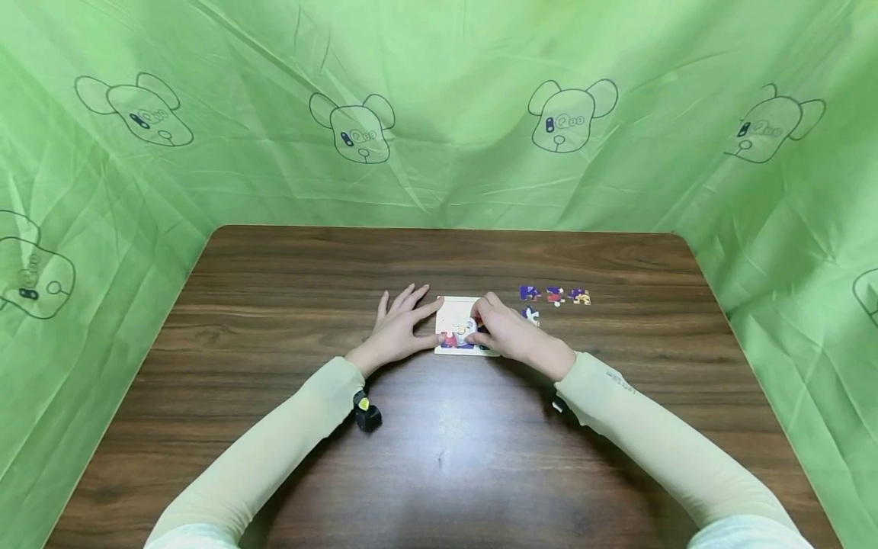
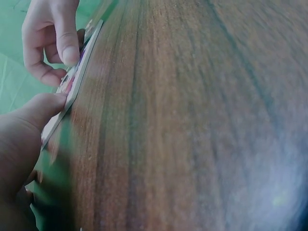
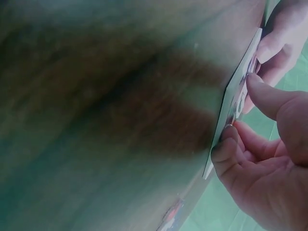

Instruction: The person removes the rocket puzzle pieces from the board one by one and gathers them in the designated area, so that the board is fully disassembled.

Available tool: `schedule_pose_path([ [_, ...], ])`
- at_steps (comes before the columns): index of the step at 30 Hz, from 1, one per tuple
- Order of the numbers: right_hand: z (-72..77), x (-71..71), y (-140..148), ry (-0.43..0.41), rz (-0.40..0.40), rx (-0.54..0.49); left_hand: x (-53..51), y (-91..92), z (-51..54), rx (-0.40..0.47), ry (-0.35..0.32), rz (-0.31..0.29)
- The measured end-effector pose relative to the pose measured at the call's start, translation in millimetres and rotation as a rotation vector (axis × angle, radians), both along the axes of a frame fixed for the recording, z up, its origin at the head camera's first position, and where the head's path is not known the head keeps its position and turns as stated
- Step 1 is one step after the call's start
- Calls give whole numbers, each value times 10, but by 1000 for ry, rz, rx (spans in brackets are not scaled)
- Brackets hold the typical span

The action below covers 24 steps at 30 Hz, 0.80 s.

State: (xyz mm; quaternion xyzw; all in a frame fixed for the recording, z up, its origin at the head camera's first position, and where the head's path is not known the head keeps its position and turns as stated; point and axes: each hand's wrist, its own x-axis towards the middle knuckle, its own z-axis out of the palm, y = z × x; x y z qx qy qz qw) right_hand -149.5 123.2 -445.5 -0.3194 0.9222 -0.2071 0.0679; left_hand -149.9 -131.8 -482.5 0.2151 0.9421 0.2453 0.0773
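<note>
A small jigsaw puzzle board [image 1: 454,306] with a pale frame lies flat on the table, some colourful pieces fitted along its near side. My left hand [image 1: 394,335] has its fingers spread, with the thumb and index finger touching the board's left edge. Over the board's right part, my right hand [image 1: 511,335] pinches a puzzle piece [image 1: 471,326] with bent fingers and thumb, low against the surface. Those fingers hide much of that piece. In the right wrist view the right thumb and fingertips rest at the board [image 3: 226,103].
Several loose jigsaw pieces [image 1: 555,296] lie right of the board, one piece [image 1: 531,315] close beside the right hand. The brown wooden table [image 1: 439,457] is enclosed by a green curtain [image 1: 453,175] at the back and sides.
</note>
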Motion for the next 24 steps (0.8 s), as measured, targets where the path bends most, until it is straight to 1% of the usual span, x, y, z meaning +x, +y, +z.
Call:
schedule_pose_path([
  [3,-15,3,11,-5,2,-7,9,21,-4,2,13,14],
  [6,-25,9,19,-7,6,-15,19,45,-13,-2,26,40],
  [10,-34,12,23,9,13,-22,20,70,-19,-6,22,65],
  [20,-77,11,21,63,42,-18,15,64,-18,-2,18,66],
  [24,-62,-18,34,61,55,-37,22,74,-3,3,14,62],
])
